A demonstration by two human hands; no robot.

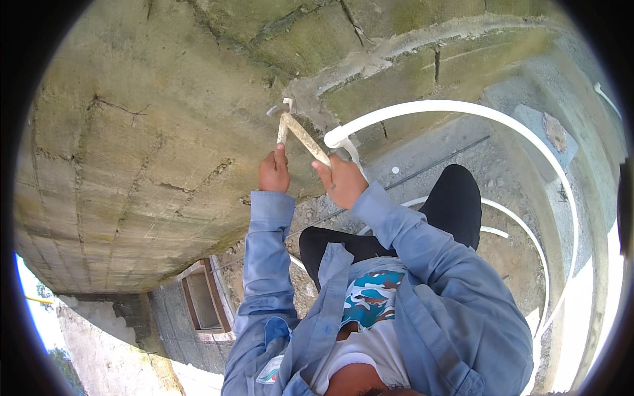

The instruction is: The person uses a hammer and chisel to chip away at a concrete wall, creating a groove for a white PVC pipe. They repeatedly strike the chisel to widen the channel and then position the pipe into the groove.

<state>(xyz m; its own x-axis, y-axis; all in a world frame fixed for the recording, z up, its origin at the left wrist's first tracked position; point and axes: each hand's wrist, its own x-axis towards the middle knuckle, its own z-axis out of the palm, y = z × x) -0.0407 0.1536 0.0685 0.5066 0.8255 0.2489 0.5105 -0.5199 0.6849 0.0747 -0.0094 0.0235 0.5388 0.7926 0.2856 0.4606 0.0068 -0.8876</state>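
My left hand point(273, 173) is closed round a short, cream-coloured stick point(282, 134) that points up toward a broken patch of the block wall. My right hand point(345, 183) grips the worn, light handle of what looks like a hammer point(305, 140). Its curved, dark metal end point(276, 109) sits at the top of the stick, close to the wall. Whether they touch, I cannot tell. Just above my right hand, a thick white pipe point(422, 107) ends at a bend, and a white length runs down behind that hand.
A mossy concrete block wall point(152, 145) fills the left and top. The pipe loops right, and another white pipe point(522, 228) curves near my knees. A thin metal bar point(436, 162) lies on the gravelly ground. A stone point(555, 132) lies at right; a wooden frame point(201, 297) stands lower left.
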